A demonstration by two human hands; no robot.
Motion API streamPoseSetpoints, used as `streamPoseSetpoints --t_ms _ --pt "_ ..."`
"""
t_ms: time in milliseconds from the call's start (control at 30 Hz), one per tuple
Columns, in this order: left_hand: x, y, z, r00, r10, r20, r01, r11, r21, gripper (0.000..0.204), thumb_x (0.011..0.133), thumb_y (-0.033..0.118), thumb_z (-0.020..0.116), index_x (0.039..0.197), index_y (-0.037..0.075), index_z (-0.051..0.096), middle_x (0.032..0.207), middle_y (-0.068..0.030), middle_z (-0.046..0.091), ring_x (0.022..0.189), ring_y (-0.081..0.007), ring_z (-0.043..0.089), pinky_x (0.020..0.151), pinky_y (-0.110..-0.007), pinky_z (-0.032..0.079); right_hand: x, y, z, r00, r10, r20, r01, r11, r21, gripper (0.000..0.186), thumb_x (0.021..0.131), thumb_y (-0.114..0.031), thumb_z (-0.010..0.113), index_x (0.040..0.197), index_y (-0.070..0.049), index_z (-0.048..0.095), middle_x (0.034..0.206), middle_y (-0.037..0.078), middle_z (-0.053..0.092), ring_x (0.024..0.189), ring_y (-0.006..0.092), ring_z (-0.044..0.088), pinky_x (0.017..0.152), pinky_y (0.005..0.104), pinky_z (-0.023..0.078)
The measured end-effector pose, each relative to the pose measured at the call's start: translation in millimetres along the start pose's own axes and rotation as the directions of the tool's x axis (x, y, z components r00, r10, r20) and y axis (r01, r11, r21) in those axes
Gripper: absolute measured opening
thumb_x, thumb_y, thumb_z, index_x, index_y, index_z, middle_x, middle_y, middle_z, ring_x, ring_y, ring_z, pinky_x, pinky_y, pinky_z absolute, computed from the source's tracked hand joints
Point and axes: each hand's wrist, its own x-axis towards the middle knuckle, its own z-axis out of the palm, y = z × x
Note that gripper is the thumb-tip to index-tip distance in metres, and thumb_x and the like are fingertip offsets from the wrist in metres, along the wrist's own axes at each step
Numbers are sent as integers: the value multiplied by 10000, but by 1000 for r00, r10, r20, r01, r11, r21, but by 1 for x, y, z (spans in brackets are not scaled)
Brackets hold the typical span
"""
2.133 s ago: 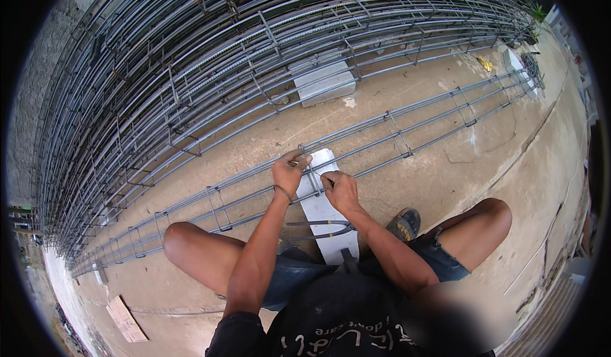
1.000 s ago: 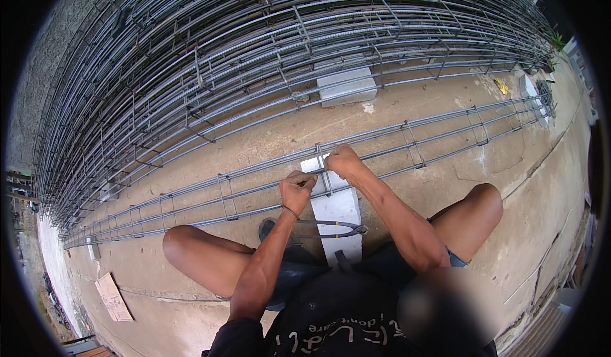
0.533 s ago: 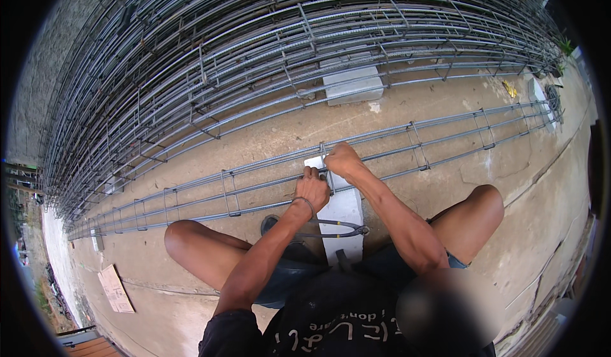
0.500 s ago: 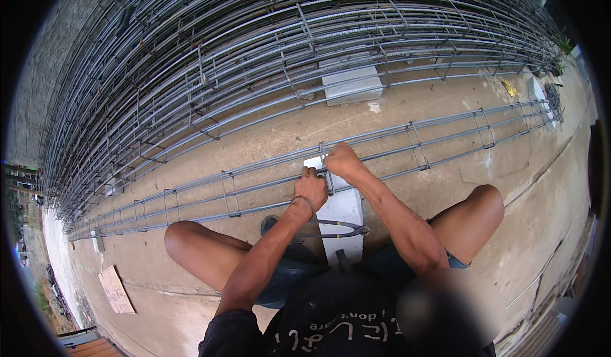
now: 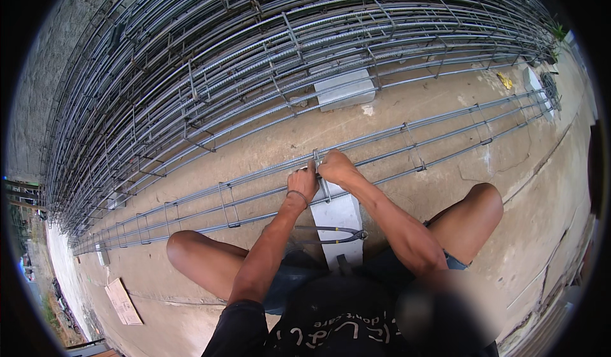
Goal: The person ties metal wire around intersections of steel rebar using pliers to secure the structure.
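A long, narrow rebar cage (image 5: 254, 193) of thin grey bars and square stirrups stretches across in front of me. Both hands meet at one stirrup (image 5: 316, 156) near its middle. My left hand (image 5: 303, 182) is closed beside the stirrup's left side, thumb side up. Just right of it, my right hand (image 5: 337, 167) is curled into a fist against the upper bars. What the fingers of either hand grip is hidden. Below them, a white block (image 5: 337, 212) lies under the cage between my legs. Pincers (image 5: 337, 234) with dark handles rest across this block.
A large stack of rebar cages (image 5: 242, 70) fills the far side, with a pale block (image 5: 344, 90) under its near edge. Another block (image 5: 538, 91) supports the cage's right end. A cardboard piece (image 5: 123, 302) lies on the concrete floor (image 5: 407, 214) at left.
My left hand has moved up along the stirrup, closer to the top bars and to my right hand. My right hand stays at the stirrup. The view has shifted slightly.
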Motion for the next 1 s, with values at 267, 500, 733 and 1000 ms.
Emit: streamPoseSetpoints --t_ms 267,500,733,1000 --pt "25 -25 -21 832 -56 552 544 279 -791 259 818 13 588 1068 -51 612 881 -112 695 793 -200 685 669 -307 547 10 18 13 995 -61 -77 63 998 19 275 756 -171 671 687 94 641 649 236 602 607 274 610 591 422 466" --pt "22 -16 -22 855 -259 450 509 248 -824 224 756 -68 593 944 -54 713 847 -134 702 743 -175 664 647 -272 528 1 6 -2 998 -6 64 7 1000 -21 278 728 -128 621 852 118 656 918 323 644 895 409 664 772 440 508" --pt "21 -19 -30 844 -292 449 527 301 -795 246 709 -76 624 928 -39 730 753 -108 699 649 -172 646 612 -269 518 -1 6 0 998 -41 56 43 999 -28 269 710 -125 630 816 122 652 870 322 641 851 403 670 742 449 504" --pt "11 36 -35 808 -560 -184 307 665 -681 258 629 -55 660 852 55 591 609 -142 659 597 -213 666 564 -328 491 8 18 4 994 -93 -58 97 993 72 287 744 -139 664 565 71 586 516 144 498 516 166 481 498 409 391"
